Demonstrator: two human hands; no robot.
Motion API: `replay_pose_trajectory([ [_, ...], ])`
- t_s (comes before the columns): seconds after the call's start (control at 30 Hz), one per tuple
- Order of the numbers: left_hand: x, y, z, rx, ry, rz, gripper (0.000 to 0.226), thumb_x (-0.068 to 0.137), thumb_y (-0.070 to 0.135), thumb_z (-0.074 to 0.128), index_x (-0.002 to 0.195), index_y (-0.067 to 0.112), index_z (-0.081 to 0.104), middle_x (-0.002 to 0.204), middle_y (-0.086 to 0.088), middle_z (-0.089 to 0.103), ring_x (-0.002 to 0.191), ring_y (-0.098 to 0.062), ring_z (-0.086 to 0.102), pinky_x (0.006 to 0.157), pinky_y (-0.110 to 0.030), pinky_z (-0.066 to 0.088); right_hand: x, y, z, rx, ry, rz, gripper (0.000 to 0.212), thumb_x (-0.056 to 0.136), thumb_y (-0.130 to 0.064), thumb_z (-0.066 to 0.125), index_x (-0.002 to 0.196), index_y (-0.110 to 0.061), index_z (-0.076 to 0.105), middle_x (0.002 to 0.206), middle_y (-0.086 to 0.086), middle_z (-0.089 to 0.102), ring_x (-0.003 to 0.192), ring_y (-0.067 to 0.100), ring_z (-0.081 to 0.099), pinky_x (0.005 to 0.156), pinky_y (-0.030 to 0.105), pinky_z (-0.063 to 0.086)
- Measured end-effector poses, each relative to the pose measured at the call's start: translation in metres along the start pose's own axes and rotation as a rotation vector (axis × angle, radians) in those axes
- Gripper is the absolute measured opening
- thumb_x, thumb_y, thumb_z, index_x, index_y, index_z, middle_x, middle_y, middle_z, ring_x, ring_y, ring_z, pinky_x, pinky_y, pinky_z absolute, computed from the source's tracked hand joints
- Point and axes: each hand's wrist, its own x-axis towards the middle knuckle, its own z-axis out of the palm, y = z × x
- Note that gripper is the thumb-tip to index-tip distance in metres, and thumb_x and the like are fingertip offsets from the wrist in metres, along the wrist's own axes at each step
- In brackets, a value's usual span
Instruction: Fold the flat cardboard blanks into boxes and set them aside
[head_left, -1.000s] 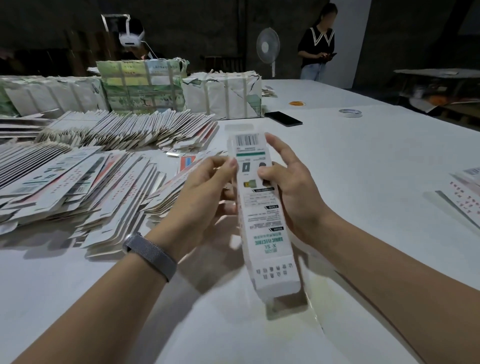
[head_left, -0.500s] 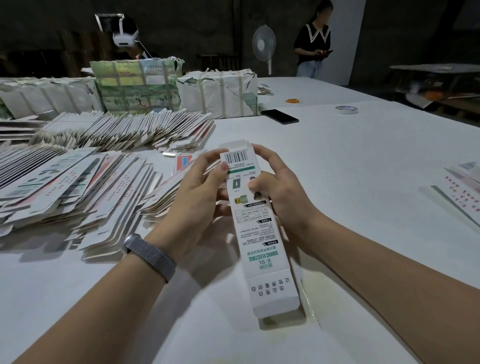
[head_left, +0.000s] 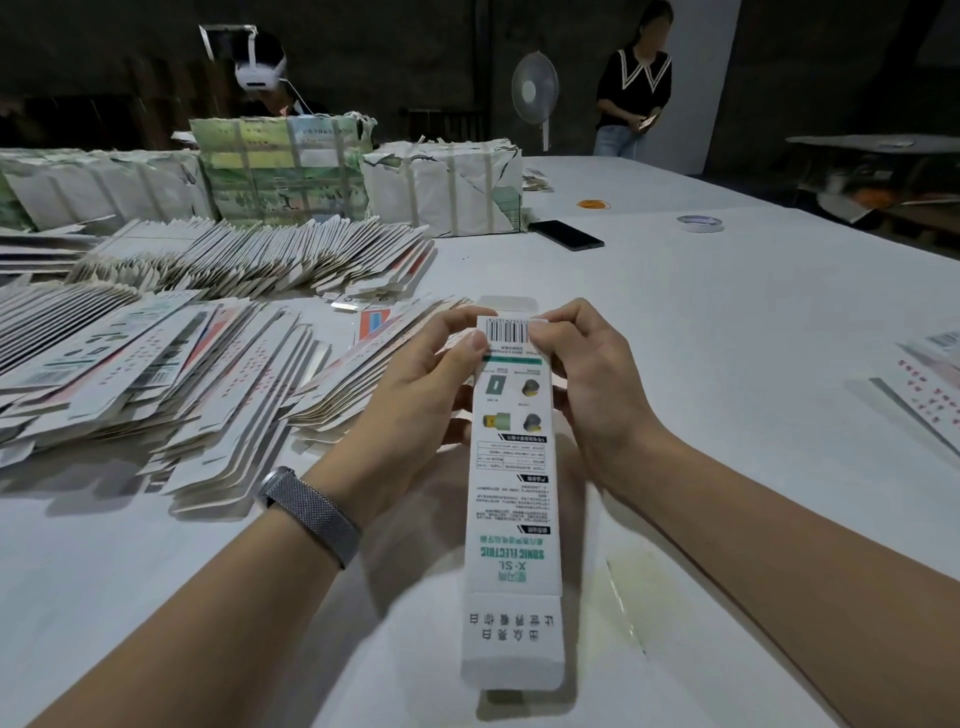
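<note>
Above the white table (head_left: 727, 338), both hands have slid up the long box (head_left: 511, 493); left hand (head_left: 415, 395) and right hand (head_left: 597, 384) now pinch its barcode end, far flap upright.

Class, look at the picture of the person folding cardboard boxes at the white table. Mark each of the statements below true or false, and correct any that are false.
1. Both hands hold the long box near its barcode end. True: the left hand and right hand pinch it there.
2. The flat blanks are heaped to the person's right. False: the big heap lies to the left.
3. A wristband sits on the left wrist. True.
4. The phone lies on top of the heap of blanks. False: it lies on the bare table, beside a wrapped bundle.
5. A roll of tape lies on the table. True.
</note>
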Motion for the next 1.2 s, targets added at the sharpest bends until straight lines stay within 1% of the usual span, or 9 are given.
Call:
replay_pose_trajectory([
  [0.17,-0.0008,-0.0002,0.0003,-0.037,-0.015,-0.021,0.019,0.108,0.028,0.045,0.112,0.032,0.063,0.089,-0.005,0.072,0.071,-0.018,0.066,0.057,-0.032,0.05,-0.0004,0.0003,0.0003,0.035,0.026,-0.044,0.016,0.093,-0.012,0.061,0.079,-0.017,0.055,0.072,-0.003,0.068,0.066,0.015,0.066,0.058,0.025,0.052],
  [0.3,-0.0013,0.0005,-0.0004,-0.085,-0.048,-0.027,0.024,0.107,0.03,0.047,0.104,0.043,0.067,0.088,-0.004,0.072,0.07,-0.017,0.067,0.054,-0.03,0.051,-0.0012,-0.0001,0.0005,0.074,0.051,-0.105,0.018,0.095,-0.01,0.063,0.101,-0.024,0.053,0.077,-0.007,0.065,0.071,0.015,0.069,0.062,0.03,0.058],
  [0.4,-0.0013,-0.0008,-0.0002,-0.098,-0.027,-0.017,0.022,0.106,0.029,0.048,0.111,0.046,0.061,0.085,-0.002,0.074,0.067,-0.016,0.069,0.052,-0.028,0.054,-0.0003,-0.0014,-0.0003,0.047,0.043,-0.104,0.024,0.096,-0.009,0.062,0.108,-0.027,0.053,0.081,-0.005,0.068,0.074,0.015,0.071,0.066,0.035,0.058],
  [0.47,-0.0005,-0.002,-0.0005,-0.103,-0.002,-0.013,0.022,0.106,0.027,0.049,0.12,0.044,0.053,0.084,-0.003,0.075,0.065,-0.017,0.068,0.05,-0.029,0.055,-0.0001,-0.0009,0.0002,0.029,0.04,-0.094,0.021,0.096,-0.009,0.063,0.107,-0.025,0.058,0.088,0.001,0.068,0.076,0.015,0.071,0.068,0.037,0.057],
  [0.57,-0.0005,-0.0019,-0.0019,-0.076,0.032,-0.027,0.023,0.106,0.028,0.05,0.126,0.038,0.053,0.082,-0.001,0.075,0.066,-0.016,0.068,0.051,-0.028,0.056,0.0006,0.0005,0.0001,0.049,0.026,-0.089,0.013,0.093,-0.008,0.067,0.1,-0.019,0.065,0.084,-0.005,0.069,0.075,0.014,0.07,0.066,0.035,0.059],
  [0.67,-0.0017,-0.0011,-0.0016,-0.089,0.026,-0.068,0.021,0.105,0.03,0.051,0.11,0.041,0.068,0.084,0.001,0.075,0.071,-0.013,0.071,0.053,-0.029,0.056,0.0011,0.0008,-0.0013,0.069,0.014,-0.082,0.01,0.083,-0.015,0.073,0.091,-0.017,0.068,0.08,-0.003,0.069,0.073,0.015,0.07,0.062,0.033,0.058],
  [0.77,-0.0011,-0.0013,-0.0014,-0.1,0.037,-0.086,0.029,0.104,0.03,0.052,0.09,0.045,0.073,0.082,0.001,0.074,0.068,-0.015,0.067,0.058,-0.031,0.052,0.0013,0.0014,-0.0015,0.08,0.001,-0.071,0.012,0.076,-0.02,0.073,0.087,-0.019,0.069,0.077,-0.005,0.069,0.072,0.015,0.07,0.06,0.03,0.057],
  [0.93,-0.0001,-0.0016,-0.0007,-0.134,0.041,-0.083,0.019,0.098,0.033,0.057,0.086,0.042,0.07,0.08,-0.004,0.072,0.063,-0.018,0.061,0.054,-0.029,0.046,0.0011,0.0015,-0.0014,0.104,-0.032,-0.061,0.012,0.076,-0.017,0.074,0.086,-0.022,0.07,0.076,-0.006,0.071,0.071,0.014,0.07,0.058,0.027,0.055],
  [1.2,-0.0013,-0.0029,-0.0022,-0.127,0.037,-0.09,0.028,0.107,0.027,0.049,0.09,0.041,0.067,0.083,-0.005,0.073,0.068,-0.02,0.063,0.061,-0.033,0.044,0.0025,0.0023,-0.0014,0.105,-0.041,-0.016,0.014,0.09,-0.005,0.07,0.09,-0.019,0.069,0.079,-0.001,0.07,0.072,0.018,0.07,0.062,0.032,0.057],
])
